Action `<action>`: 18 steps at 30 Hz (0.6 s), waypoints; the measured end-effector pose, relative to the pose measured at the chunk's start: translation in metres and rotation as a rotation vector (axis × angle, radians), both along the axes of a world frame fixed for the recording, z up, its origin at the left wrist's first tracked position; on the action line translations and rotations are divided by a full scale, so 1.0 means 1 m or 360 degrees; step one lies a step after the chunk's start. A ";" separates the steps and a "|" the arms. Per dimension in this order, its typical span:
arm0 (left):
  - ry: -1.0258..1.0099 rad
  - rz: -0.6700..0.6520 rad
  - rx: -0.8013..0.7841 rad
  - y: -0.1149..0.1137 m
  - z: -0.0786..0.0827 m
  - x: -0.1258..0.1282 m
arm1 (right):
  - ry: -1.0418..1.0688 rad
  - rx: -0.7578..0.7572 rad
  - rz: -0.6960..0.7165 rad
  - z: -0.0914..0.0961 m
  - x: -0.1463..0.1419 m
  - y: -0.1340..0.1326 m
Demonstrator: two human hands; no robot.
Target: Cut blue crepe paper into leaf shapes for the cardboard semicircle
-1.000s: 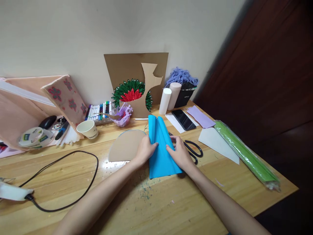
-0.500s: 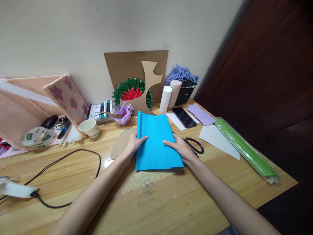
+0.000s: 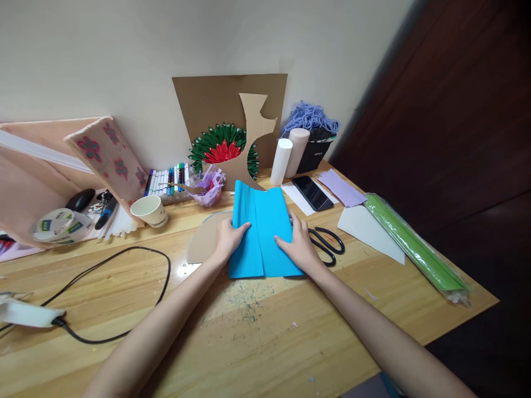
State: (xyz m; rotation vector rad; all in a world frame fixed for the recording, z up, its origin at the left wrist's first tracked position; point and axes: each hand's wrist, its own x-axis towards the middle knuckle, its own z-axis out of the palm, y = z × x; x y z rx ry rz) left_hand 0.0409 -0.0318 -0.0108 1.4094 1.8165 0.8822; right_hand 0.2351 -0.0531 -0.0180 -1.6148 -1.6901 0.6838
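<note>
A bright blue folded sheet of crepe paper (image 3: 271,221) is held between my hands over the middle of the wooden table. My left hand (image 3: 229,237) grips its left edge, thumb on top and fingers underneath. On the right side, my right hand (image 3: 299,243) grips the paper the same way, its thumb lying on the front. A long overlap line runs down the sheet. Partly behind the left hand lies a rounded cardboard piece (image 3: 203,240). Black-handled scissors (image 3: 327,246) rest just beyond the right hand, their blades hidden.
Farther back stand a paper cup (image 3: 150,211), a bowl of purple scraps (image 3: 207,193), markers (image 3: 166,182), cardboard (image 3: 224,88) and white rolls (image 3: 282,160). A phone (image 3: 312,193) and a green wrapped pack (image 3: 415,249) lie right. A glue gun (image 3: 29,314) with cord lies left.
My right hand has shifted left, bringing the paper's right side inward, so the sheet looks narrower with a single overlap line. More of the scissors shows. The view has shifted slightly.
</note>
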 end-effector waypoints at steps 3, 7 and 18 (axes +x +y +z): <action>0.0185 -0.0039 0.0123 -0.001 -0.001 0.001 | -0.0547 0.0114 -0.0016 0.011 0.016 -0.006; 0.0322 -0.0114 0.0185 -0.003 0.001 -0.001 | -0.1103 -0.0207 -0.0112 0.021 0.053 -0.012; 0.0384 -0.0179 0.0150 0.002 -0.001 -0.006 | 0.0405 -0.0551 -0.0121 0.030 0.064 -0.058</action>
